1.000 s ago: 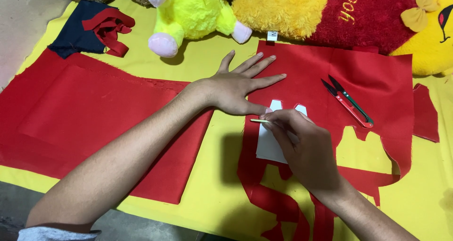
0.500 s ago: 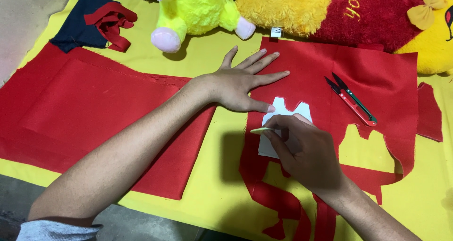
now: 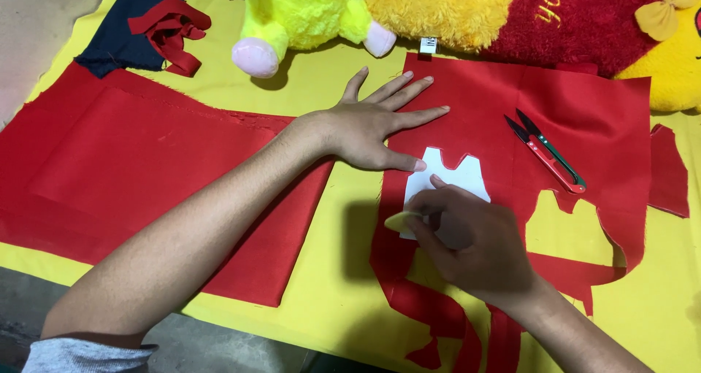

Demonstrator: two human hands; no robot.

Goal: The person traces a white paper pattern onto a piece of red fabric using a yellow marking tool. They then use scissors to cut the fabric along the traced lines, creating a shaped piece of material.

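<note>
Fingers (image 3: 431, 212) of our right hand (image 3: 475, 245) are pinched narrow around a pale yellow chalk piece (image 3: 400, 220), its edge set against the lower left side of the white paper pattern (image 3: 447, 179) just right of the frame's centre. Our left hand (image 3: 369, 128) lies flat with its fingers spread wide, holding nothing — the thumb tip presses the pattern's upper left corner onto the red fabric (image 3: 584, 103). The fabric rests on the yellow cloth (image 3: 343, 220) covering the table. Red-and-green thread snips (image 3: 548, 152) lie on the fabric to the right, well apart from both hands. A lime plush toy (image 3: 303, 15) sits at the top of the frame.

We judge the risk to be slippage: only one corner is pinned, so a firm chalk stroke could pivot the paper or drag the fabric and skew the outline.

Compared with half a second ago, our right hand has slid lower and leftward along the pattern's edge — the left hand has kept its place.
</note>
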